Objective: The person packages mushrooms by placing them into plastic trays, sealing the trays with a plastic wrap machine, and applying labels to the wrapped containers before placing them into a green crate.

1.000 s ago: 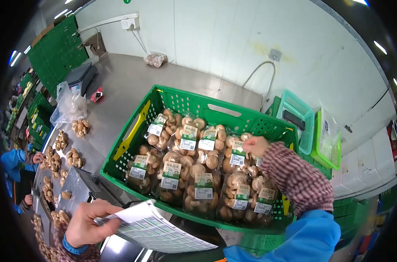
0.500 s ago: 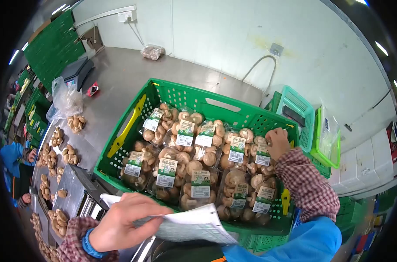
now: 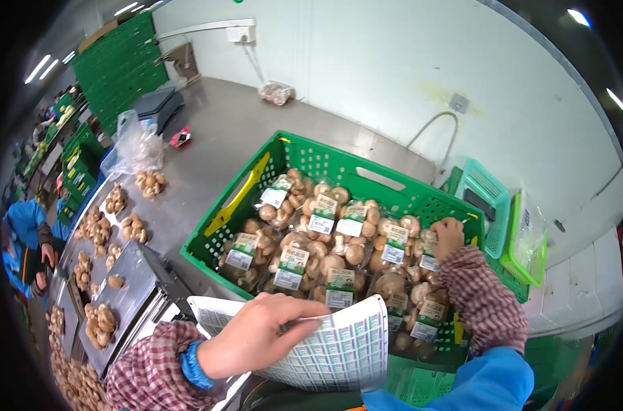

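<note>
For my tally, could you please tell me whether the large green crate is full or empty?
Well filled, not empty: labelled mushroom packs spread across most of the large green crate; whether others lie beneath, I cannot tell.

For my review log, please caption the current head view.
Left hand holds a printed label sheet while the right hand touches a labelled mushroom pack inside a perforated green crate.

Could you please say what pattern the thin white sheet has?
The thin white sheet bears a grid of partly green rectangles, clearest in the head view.
</note>
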`<action>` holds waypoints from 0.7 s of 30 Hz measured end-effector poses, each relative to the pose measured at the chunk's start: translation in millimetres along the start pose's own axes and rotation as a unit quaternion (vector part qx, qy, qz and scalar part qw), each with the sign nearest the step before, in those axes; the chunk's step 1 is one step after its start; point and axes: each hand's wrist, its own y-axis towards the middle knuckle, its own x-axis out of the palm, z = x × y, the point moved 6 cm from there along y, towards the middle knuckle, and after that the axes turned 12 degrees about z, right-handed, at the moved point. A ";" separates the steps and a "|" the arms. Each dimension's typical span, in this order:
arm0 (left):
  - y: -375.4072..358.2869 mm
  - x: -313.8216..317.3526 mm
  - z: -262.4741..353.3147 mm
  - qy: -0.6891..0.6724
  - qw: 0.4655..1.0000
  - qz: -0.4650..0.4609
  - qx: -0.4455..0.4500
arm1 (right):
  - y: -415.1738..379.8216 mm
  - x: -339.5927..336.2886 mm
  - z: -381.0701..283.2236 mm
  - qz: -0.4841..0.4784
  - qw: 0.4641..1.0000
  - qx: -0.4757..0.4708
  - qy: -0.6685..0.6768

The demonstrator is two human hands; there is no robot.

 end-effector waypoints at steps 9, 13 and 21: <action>-2.1 4.9 -3.3 -0.009 0.996 -0.024 -0.085 | 13.8 -212.4 -201.9 -0.021 0.857 -0.279 0.433; -4.1 15.5 -28.6 -0.084 0.987 -0.058 -0.124 | -2.0 -216.8 -200.4 0.083 0.856 -0.339 0.382; -30.7 -194.5 -140.4 -0.163 0.899 0.338 -0.228 | -92.5 -94.3 -0.6 -0.452 0.672 0.407 0.423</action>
